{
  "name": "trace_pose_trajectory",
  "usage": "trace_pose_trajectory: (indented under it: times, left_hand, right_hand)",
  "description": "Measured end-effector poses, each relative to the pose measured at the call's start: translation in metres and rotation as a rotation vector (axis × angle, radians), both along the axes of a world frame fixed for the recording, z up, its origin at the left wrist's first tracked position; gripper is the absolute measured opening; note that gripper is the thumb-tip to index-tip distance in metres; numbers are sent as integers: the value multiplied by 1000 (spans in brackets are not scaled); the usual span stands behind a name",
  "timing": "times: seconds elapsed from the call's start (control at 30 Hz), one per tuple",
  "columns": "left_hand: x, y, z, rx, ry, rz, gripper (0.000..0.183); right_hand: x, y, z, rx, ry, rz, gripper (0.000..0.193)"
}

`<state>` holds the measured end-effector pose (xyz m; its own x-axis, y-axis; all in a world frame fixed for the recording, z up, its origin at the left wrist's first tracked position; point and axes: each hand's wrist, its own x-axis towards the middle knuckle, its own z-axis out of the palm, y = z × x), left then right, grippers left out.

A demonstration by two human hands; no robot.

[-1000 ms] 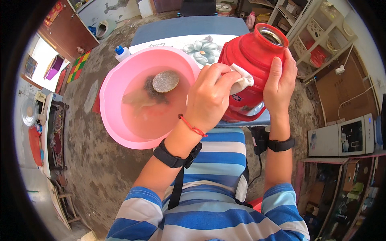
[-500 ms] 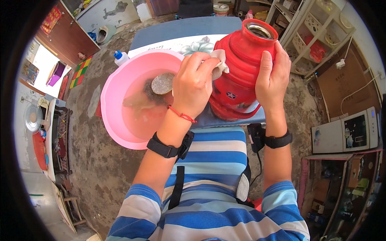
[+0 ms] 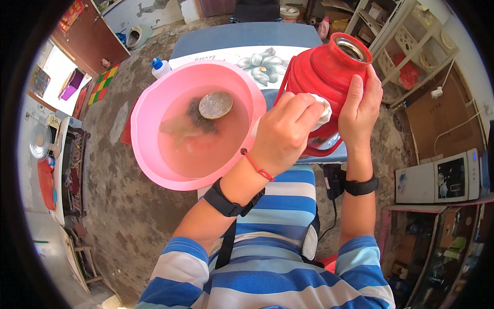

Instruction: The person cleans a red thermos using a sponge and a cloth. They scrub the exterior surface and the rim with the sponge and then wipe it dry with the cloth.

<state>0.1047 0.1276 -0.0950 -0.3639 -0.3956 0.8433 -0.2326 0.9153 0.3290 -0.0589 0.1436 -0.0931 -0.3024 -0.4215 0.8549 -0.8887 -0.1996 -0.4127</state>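
A red thermos flask [image 3: 316,72] with ridged sides and an uncapped metal-lined mouth stands tilted at the table's right side. My right hand [image 3: 361,116] is wrapped against its right side, thumb up toward the neck. My left hand [image 3: 283,131] pinches a white cloth [image 3: 323,112] against the front of the flask, covering part of its lower body. Left of the hands, a pink basin [image 3: 146,134] holds cloudy water. In the basin lie a round speckled lid-like piece [image 3: 216,104], a dark scrubber-like clump beside it, and a submerged pale cloth-like shape.
A blue-topped bottle [image 3: 160,67] stands behind the basin on the table [image 3: 247,38], which has a flower-printed cover. Shelves [image 3: 406,41] stand at the far right, with a low cabinet [image 3: 411,208] nearer. A brown door [image 3: 90,38] is at far left.
My left hand has moved right and down with the cloth, from the flask's upper left side onto its front. The flask and right hand have shifted slightly right.
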Motion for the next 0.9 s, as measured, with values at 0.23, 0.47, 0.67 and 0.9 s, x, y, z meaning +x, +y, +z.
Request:
trace_pose_trajectory:
  times: [0.23, 0.47, 0.67, 0.9]
  left_hand:
    - [-19, 21, -9, 209, 135, -200, 22]
    - [4, 20, -7, 842, 399, -259, 12]
    - [15, 21, 6, 1109, 191, -517, 22]
    - [-8, -33, 43, 531, 177, -92, 54]
  right_hand:
    - [-7, 7, -1, 93, -139, 126, 43]
    - [21, 84, -8, 196, -52, 358, 49]
    - [50, 101, -40, 124, -299, 293, 41]
    - [-29, 66, -27, -76, -582, 39, 31]
